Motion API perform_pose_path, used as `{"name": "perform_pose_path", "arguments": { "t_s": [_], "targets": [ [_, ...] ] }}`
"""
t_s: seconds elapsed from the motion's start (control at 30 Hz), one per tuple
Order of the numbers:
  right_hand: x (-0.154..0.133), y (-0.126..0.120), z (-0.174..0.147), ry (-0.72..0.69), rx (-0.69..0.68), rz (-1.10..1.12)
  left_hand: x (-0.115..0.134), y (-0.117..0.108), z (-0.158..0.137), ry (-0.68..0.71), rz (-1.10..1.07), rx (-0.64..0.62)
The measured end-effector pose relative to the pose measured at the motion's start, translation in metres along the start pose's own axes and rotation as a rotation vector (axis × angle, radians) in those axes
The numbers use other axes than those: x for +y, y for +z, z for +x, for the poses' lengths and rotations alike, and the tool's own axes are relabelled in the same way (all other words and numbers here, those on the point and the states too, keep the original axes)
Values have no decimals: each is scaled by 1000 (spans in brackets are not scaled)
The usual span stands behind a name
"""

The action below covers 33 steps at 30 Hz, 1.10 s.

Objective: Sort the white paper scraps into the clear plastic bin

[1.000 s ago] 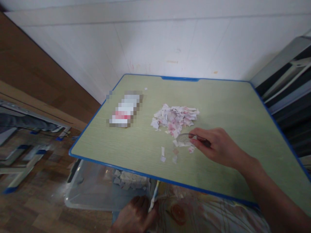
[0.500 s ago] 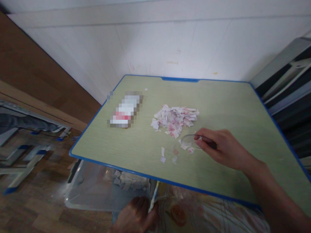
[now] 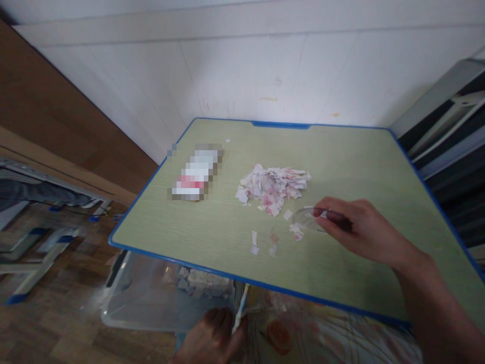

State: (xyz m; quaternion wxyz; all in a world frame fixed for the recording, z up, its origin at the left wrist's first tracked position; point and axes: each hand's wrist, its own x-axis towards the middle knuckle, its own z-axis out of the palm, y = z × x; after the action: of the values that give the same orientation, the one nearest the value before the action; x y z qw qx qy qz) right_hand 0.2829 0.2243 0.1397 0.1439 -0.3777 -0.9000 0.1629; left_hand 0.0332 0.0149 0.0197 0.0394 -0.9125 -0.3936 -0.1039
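Note:
My right hand (image 3: 359, 227), closed over the table's right half, pinches a clear, round plastic piece (image 3: 301, 217) that looks like a lid. Just left of it lie small paper scraps (image 3: 296, 232). Beyond them is a loose heap of torn white and pink paper (image 3: 275, 187). Below the table's front edge my left hand (image 3: 215, 336) is closed around a thin white and pale-blue stick (image 3: 240, 308), its exact kind unclear. A few more scraps (image 3: 254, 242) are scattered in front of the heap.
The folding table (image 3: 170, 227) has a pale green top and blue rim. A blurred-out flat item (image 3: 197, 174) lies on its left part. Under the front edge, a translucent plastic bin (image 3: 140, 293) holds paper scraps (image 3: 204, 282). A white wall (image 3: 242, 76) stands behind.
My right hand has shifted a little to the right with the clear round piece, uncovering a scrap beside the heap. My left hand has hardly moved.

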Motion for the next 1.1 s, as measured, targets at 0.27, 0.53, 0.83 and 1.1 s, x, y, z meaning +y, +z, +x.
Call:
{"name": "perform_pose_path", "arguments": {
  "t_s": [0.27, 0.53, 0.83, 1.1],
  "targets": [
    [8, -3, -3, 4, -2, -8, -1, -1, 2, -5, -21, 4],
    [5, 4, 2, 32, 25, -64, 1, -1, -1, -11, -11, -6],
    [6, -6, -3, -24, -112, 75, 0, 3, -1, -14, 0, 6],
    [-5, 13, 7, 64, 53, 21, -1, 0, 3, -16, -15, 5]
  ]
}}
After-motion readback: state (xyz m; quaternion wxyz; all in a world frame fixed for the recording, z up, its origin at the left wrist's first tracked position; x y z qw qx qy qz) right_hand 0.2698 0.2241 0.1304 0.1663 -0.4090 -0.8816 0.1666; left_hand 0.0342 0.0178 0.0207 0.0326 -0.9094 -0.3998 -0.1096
